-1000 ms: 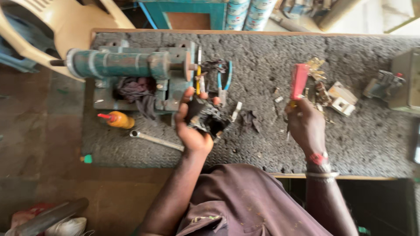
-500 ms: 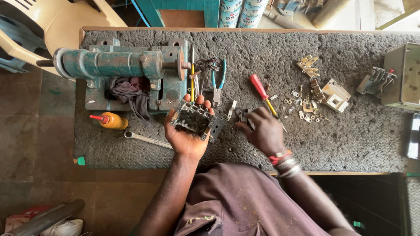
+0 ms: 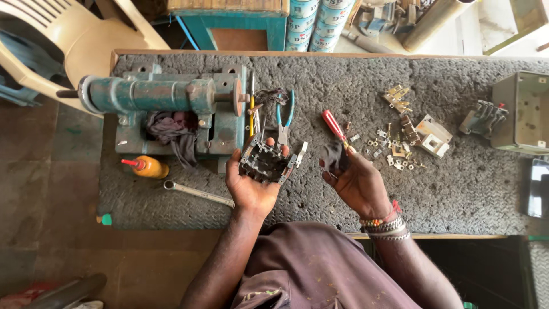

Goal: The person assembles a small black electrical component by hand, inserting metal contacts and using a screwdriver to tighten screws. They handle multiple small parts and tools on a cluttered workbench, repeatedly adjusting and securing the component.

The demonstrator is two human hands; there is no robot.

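My left hand (image 3: 251,186) holds a dark, boxy switch block (image 3: 264,161) with metal tabs, palm up over the rough grey bench mat (image 3: 457,189). My right hand (image 3: 357,180) is just to its right and grips a small dark part (image 3: 333,157) in its fingertips. A red-handled screwdriver (image 3: 333,125) lies on the mat right behind that hand, its tip by my fingers. Blue-handled pliers (image 3: 284,117) and a yellow-handled tool (image 3: 251,109) lie behind the switch block.
A teal bench vise (image 3: 166,97) with a rag under it stands at the left. An orange oil bottle (image 3: 147,166) and a wrench (image 3: 197,193) lie in front of it. Small brass and white parts (image 3: 409,134) are scattered right; a grey metal box (image 3: 523,111) sits far right.
My right hand set the red-handled screwdriver down on the mat, came in toward the switch block and now grips a small dark part. My left hand kept hold of the block.
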